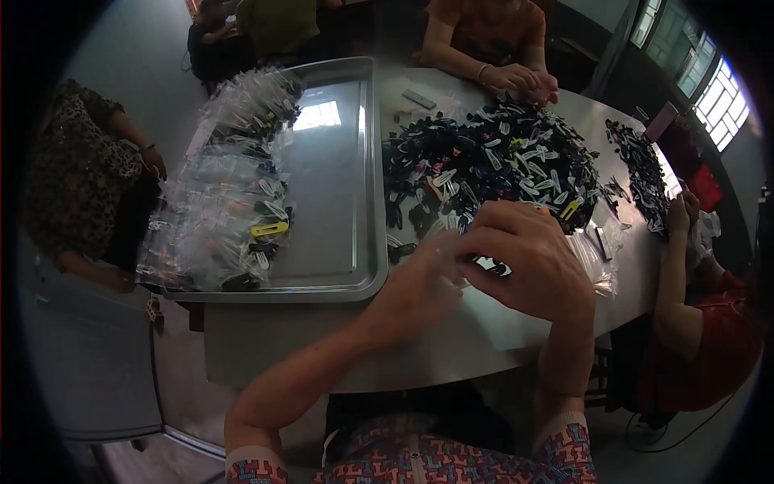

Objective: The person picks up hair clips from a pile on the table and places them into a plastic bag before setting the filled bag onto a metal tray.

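Note:
My left hand (419, 286) is smeared by motion in front of the table's near edge, beside the metal tray; its fingers are too blurred to read. My right hand (528, 258) touches or nearly touches it, with its fingers curled and bent toward the left hand. What those fingers hold, if anything, is hidden. Just beyond both hands lies a large pile of hair clips (516, 161), mostly dark and white, with a yellow clip (570, 210) on its near side. Clear plastic bags (603, 278) lie to the right of my right hand.
A metal tray (322, 286) at the left holds many filled plastic bags (218, 202) and a yellow clip. Another clip pile (641, 173) lies at the right. Co-workers sit across and at the right; a person stands at the left. A small grey object (419, 99) lies beyond the pile.

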{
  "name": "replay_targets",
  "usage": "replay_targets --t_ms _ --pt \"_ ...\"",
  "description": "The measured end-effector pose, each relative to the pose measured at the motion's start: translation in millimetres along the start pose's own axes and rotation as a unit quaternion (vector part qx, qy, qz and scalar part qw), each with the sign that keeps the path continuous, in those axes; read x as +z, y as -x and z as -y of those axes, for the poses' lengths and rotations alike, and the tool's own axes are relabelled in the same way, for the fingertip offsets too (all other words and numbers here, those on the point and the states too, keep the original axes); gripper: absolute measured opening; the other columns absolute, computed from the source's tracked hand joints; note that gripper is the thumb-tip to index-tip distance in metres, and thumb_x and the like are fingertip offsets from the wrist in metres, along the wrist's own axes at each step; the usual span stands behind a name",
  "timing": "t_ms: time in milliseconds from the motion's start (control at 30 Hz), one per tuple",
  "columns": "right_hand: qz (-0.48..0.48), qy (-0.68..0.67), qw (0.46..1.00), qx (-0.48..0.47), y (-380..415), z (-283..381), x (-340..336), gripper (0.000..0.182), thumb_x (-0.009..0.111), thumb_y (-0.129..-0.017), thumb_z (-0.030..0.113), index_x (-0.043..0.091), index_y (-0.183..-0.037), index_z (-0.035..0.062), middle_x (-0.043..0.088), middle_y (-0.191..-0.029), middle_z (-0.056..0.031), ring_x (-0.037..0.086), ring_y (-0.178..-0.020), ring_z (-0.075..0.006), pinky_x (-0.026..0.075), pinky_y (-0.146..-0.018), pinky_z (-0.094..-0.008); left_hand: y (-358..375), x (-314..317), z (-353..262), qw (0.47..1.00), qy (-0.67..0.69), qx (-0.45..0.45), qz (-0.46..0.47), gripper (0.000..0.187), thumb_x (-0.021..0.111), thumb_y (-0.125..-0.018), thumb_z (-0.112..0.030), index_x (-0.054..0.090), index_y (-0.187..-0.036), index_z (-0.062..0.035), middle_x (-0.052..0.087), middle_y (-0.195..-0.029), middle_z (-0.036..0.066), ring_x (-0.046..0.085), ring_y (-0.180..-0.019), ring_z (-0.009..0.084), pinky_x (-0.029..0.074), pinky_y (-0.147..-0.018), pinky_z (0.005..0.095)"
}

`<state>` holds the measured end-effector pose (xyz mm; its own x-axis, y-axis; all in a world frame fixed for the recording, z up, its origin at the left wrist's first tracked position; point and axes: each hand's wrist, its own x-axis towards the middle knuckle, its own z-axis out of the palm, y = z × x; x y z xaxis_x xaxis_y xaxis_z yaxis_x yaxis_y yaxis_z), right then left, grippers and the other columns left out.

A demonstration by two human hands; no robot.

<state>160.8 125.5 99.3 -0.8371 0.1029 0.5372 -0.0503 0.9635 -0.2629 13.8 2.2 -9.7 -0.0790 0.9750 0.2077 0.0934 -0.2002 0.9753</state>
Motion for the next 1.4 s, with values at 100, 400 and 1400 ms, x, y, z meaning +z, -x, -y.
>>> replay_targets --t_ms 100,400,1400 --pt "0.017 -0.027 0.999 0.007 0 -1 0 0.020 0.078 -0.074 0.009 0.072 -0.093 0.0118 0.058 -0.080 -0.0034 0.062 -0.078 -0.0232 0.050 -0.069 -0.0366 1 -1 -3 0.999 -0.032 -0.002 -0.004 0.062 0.065 -0.087 0.004 0.038 -0.143 -0.0039 0.049 -0.134 0.008 0.050 -0.127 0.0180 0.043 -0.107 0.0343" --pt "0.033 -0.197 0.971 0.131 4 -33 -10 0.017 0.081 -0.078 0.007 0.072 -0.092 0.0034 0.065 -0.084 -0.0032 0.064 -0.070 -0.0100 0.052 -0.061 -0.0255 2 -4 -4 0.996 -0.085 -0.003 -0.005 0.070 0.068 -0.086 0.004 0.034 -0.147 -0.0048 0.060 -0.110 0.005 0.056 -0.107 0.0122 0.046 -0.098 0.0305" --pt "0.209 -0.045 0.951 0.223 30 -103 16 0.017 0.072 -0.079 0.020 0.069 -0.090 0.0064 0.069 -0.080 -0.0125 0.068 -0.076 -0.0295 0.052 -0.069 -0.0406 4 0 -14 0.997 0.017 -0.071 -0.029 0.073 0.067 -0.088 0.006 0.031 -0.150 -0.0102 0.059 -0.105 0.003 0.057 -0.105 0.0114 0.046 -0.099 0.0307"
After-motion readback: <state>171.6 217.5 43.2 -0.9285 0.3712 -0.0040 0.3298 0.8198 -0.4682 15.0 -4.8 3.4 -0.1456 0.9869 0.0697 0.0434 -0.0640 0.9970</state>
